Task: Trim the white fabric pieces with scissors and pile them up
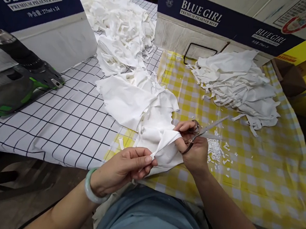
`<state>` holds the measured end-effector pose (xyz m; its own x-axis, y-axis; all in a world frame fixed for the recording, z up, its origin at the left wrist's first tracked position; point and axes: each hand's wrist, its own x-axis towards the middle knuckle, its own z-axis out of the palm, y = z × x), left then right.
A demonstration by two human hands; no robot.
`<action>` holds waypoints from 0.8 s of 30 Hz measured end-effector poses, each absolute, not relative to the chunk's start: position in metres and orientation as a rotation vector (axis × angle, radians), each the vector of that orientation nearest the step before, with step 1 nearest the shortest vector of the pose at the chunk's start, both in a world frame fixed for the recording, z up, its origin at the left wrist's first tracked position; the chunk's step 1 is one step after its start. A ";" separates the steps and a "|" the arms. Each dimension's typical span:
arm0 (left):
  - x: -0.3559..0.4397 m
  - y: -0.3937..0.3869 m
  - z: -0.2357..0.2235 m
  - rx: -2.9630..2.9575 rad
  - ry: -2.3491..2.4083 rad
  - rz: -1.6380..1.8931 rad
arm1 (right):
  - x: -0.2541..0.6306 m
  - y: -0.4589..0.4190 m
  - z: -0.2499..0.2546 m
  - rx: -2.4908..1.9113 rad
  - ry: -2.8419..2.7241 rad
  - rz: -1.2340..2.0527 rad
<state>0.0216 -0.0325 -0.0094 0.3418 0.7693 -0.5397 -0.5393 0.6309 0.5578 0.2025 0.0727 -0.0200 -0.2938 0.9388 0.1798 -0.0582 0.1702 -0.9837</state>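
A white fabric piece [152, 116] lies spread at the table's front edge, its near end lifted between my hands. My left hand [130, 163], with a pale green bangle at the wrist, pinches a corner of this cloth. In my right hand [193, 149] are scissors [205, 130], thumb and fingers around the handles, blades pointing away to the right. That hand also touches the fabric's edge. Small white clippings [215, 150] are scattered just right of the scissors. Part of the cloth's near end is hidden behind my left fingers.
A large heap of white fabric [117, 13] stretches back at centre left. Another white pile [238, 80] with thin straps lies at the right, near a black wire frame [200, 48]. Two beer cartons [42, 15] flank the heap. A cordless drill [18, 72] stands at the left.
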 end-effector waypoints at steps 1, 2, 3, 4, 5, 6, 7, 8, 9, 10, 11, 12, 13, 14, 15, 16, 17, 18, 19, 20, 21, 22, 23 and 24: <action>0.020 -0.032 -0.008 0.337 0.885 0.865 | 0.205 0.073 -0.018 -0.870 -1.533 1.296; 0.018 -0.031 -0.005 0.389 0.914 0.872 | 0.208 0.075 -0.015 -0.826 -1.634 1.327; 0.015 -0.030 -0.001 0.457 0.953 0.881 | 0.210 0.077 -0.011 -0.759 -1.767 1.392; 0.012 -0.029 0.004 0.540 0.996 0.888 | 0.211 0.081 -0.006 -0.679 -1.907 1.471; 0.008 -0.027 0.010 0.636 1.040 0.888 | 0.210 0.086 -0.001 -0.592 -2.031 1.547; 0.005 -0.025 0.015 0.733 1.081 0.884 | 0.207 0.091 0.003 -0.506 -2.120 1.610; 0.001 -0.024 0.020 0.820 1.112 0.879 | 0.203 0.097 0.006 -0.436 -2.179 1.661; -0.003 -0.023 0.024 0.888 1.136 0.882 | 0.198 0.102 0.009 -0.386 -2.227 1.699; -0.007 -0.022 0.027 0.936 1.158 0.892 | 0.193 0.108 0.011 -0.365 -2.274 1.730; -0.010 -0.022 0.029 0.960 1.182 0.903 | 0.188 0.112 0.012 -0.366 -2.319 1.755; -0.013 -0.023 0.029 0.959 1.203 0.918 | 0.185 0.115 0.014 -0.398 -2.332 1.758; -0.015 -0.023 0.028 0.942 1.220 0.938 | 0.183 0.116 0.016 -0.466 -2.302 1.727; -0.015 -0.024 0.027 0.919 1.228 0.967 | 0.182 0.116 0.017 -0.546 -2.231 1.660; -0.014 -0.024 0.026 0.899 1.224 1.012 | 0.183 0.112 0.018 -0.620 -2.132 1.565; -0.012 -0.023 0.025 0.882 1.204 1.073 | 0.184 0.106 0.017 -0.680 -2.033 1.454; -0.008 -0.022 0.025 0.865 1.173 1.148 | 0.184 0.097 0.015 -0.732 -1.948 1.345; -0.003 -0.019 0.025 0.844 1.137 1.226 | 0.184 0.085 0.011 -0.789 -1.881 1.250; 0.003 -0.016 0.025 0.814 1.099 1.298 | 0.182 0.072 0.004 -0.845 -1.833 1.184; 0.010 -0.013 0.026 0.774 1.059 1.357 | 0.180 0.058 -0.003 -0.897 -1.787 1.145; 0.016 -0.009 0.027 0.723 1.018 1.392 | 0.176 0.044 -0.011 -0.941 -1.737 1.139; 0.022 -0.006 0.027 0.669 0.978 1.406 | 0.173 0.032 -0.019 -0.956 -1.693 1.173; 0.027 -0.003 0.027 0.619 0.944 1.405 | 0.170 0.023 -0.026 -0.950 -1.659 1.230; 0.031 -0.002 0.027 0.582 0.923 1.405 | 0.170 0.017 -0.030 -0.929 -1.648 1.301; 0.035 -0.001 0.025 0.563 0.924 1.407 | 0.171 0.016 -0.032 -0.914 -1.647 1.360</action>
